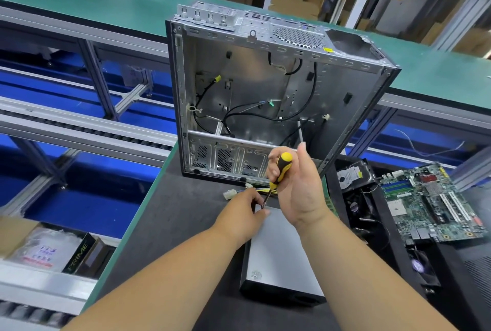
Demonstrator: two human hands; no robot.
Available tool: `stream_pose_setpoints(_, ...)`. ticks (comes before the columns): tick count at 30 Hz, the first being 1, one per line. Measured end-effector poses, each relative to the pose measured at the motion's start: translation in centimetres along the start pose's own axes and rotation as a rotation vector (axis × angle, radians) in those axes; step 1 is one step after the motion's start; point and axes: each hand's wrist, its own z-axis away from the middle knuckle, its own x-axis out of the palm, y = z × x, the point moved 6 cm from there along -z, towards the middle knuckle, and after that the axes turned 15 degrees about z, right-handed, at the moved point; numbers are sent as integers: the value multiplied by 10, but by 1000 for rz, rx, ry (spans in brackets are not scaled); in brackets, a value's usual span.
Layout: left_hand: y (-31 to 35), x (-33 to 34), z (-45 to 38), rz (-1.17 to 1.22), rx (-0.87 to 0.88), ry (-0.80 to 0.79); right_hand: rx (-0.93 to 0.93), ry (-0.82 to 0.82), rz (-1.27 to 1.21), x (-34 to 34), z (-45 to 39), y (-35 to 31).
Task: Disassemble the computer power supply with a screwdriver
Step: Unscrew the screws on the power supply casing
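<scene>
The supply (279,256) lies on the table (170,224) at 6 o'clock of the open case (265,97). The right hand (300,192) grips the screwdriver (276,176), its tip at the supply's far edge; the left hand (244,211) pinches beside the tip. The tilted blade could slip out and jab those fingers, or a freed screw roll off.

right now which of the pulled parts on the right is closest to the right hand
The hard drive. It lies just right of the right hand, nearer than the motherboard or the fan.
</scene>
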Motion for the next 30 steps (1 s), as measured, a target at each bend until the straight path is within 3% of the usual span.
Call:
stream_pose_setpoints(9,-1,1,-2,-1,-6,-11,52,29,202,-2,-3,-8)
stream_pose_setpoints(21,-2,1,-3,20,-28,-20,33,142,237,-11,-9,-9)
stream_pose_setpoints(25,-4,1,-3,29,-31,-15,-1,97,145,-11,-11,-10)
stream_pose_setpoints(30,-2,1,-2,17,-25,-16,64,58,255,-14,-11,-12)
